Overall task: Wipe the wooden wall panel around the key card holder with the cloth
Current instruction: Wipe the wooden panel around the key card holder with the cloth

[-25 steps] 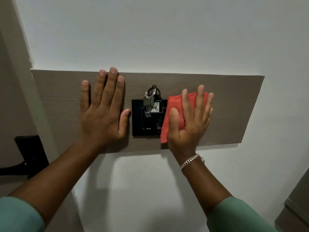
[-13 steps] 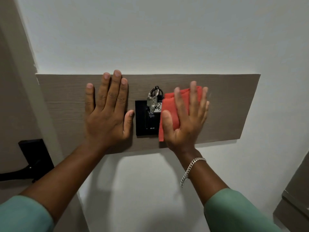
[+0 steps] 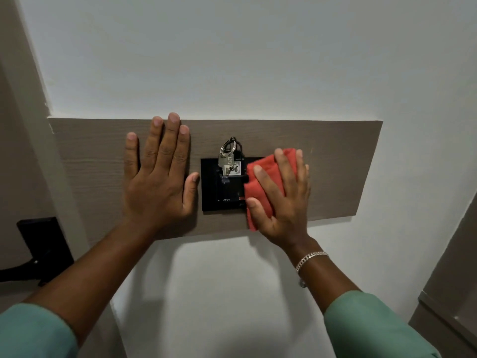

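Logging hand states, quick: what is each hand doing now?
Left hand: open, flat on the wooden wall panel, holding nothing.
Right hand: open, fingers pressing the red cloth against the panel.

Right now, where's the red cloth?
In the head view, the red cloth is pressed to the wooden panel under the right hand, overlapping the right edge of the black key card holder.

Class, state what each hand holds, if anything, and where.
Left hand holds nothing, flat on the wooden panel. Right hand presses the red cloth across its middle, fingers straight.
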`<act>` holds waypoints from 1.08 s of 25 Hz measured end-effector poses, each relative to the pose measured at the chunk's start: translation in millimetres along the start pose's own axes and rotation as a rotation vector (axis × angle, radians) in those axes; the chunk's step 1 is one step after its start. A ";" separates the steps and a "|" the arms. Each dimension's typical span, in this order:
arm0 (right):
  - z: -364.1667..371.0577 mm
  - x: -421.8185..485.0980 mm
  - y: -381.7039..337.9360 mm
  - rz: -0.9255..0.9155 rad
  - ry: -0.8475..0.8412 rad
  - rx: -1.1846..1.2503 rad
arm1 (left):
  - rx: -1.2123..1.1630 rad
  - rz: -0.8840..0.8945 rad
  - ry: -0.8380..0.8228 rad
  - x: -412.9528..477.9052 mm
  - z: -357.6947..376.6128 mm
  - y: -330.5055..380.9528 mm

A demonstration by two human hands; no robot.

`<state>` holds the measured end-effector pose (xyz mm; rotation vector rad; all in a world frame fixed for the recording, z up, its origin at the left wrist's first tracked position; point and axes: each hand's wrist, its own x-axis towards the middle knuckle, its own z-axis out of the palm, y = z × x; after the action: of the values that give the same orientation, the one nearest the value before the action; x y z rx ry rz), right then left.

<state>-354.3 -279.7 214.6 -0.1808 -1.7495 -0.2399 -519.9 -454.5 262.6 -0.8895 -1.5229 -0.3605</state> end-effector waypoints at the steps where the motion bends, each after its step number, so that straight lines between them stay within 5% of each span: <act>1: -3.6 -5.9 7.4 -0.021 -0.009 0.013 | 0.002 0.004 0.005 0.2 0.2 0.4; 4: -8.4 -18.1 16.7 0.084 0.032 0.048 | 0.012 0.014 0.013 0.6 1.6 -0.2; 10: -19.5 -14.7 1.4 0.611 0.267 0.165 | -0.005 0.003 0.007 1.0 -1.8 0.3; 13: -15.0 6.3 -37.8 0.469 0.346 0.268 | -0.021 -0.010 -0.021 0.4 -3.9 1.3; 19: 17.3 10.4 -89.9 0.211 0.110 0.095 | -0.040 0.003 -0.027 0.7 -3.0 -0.9; 25: 33.8 8.2 -95.2 0.414 0.222 0.166 | -0.057 0.005 -0.019 -0.8 -2.3 -0.9; 27: 35.2 1.8 -90.6 0.304 0.136 0.087 | -0.069 0.006 -0.014 -0.6 -1.6 -0.6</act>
<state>-411.0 -358.1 204.5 -0.3550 -1.5703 0.0442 -519.3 -456.2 262.5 -0.9520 -1.5276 -0.4053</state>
